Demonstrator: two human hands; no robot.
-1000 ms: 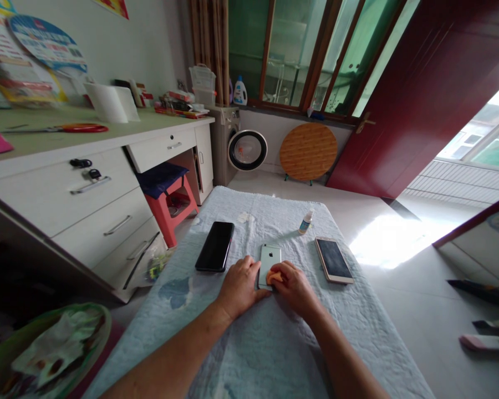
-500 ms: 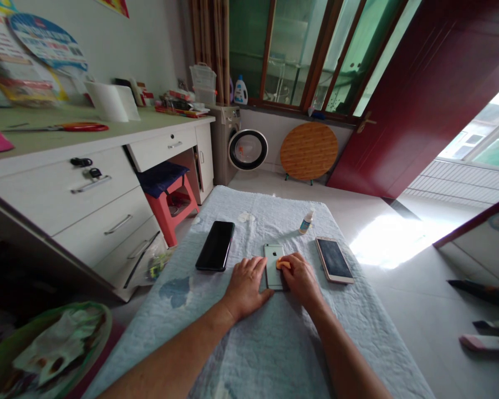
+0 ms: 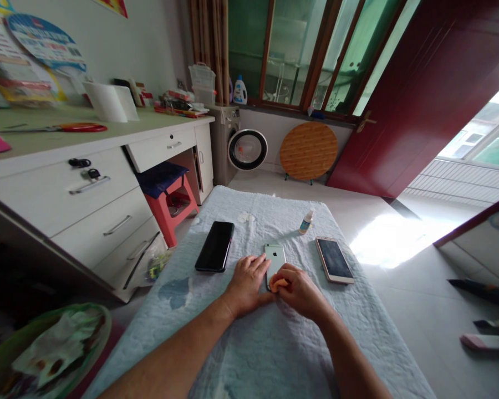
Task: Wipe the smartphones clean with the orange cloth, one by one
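A silver phone lies back up on the cloth-covered table, its lower part partly hidden by my hands. My left hand rests at its left edge, fingers stretched out and touching it. Pinched in my right hand is an orange cloth, pressed on the phone's lower end. To the left lies a black phone, screen up. A rose-gold phone with a dark screen is on the right. Between it and the silver phone, farther back, a small spray bottle stands upright.
A pale blue quilted cloth covers the table. At the left are a white desk, a pink stool and a waste bin. A washing machine and a round wooden board stand behind.
My right hand has moved the orange cloth down the back of the silver phone, from its middle to its lower end. My left hand has barely shifted.
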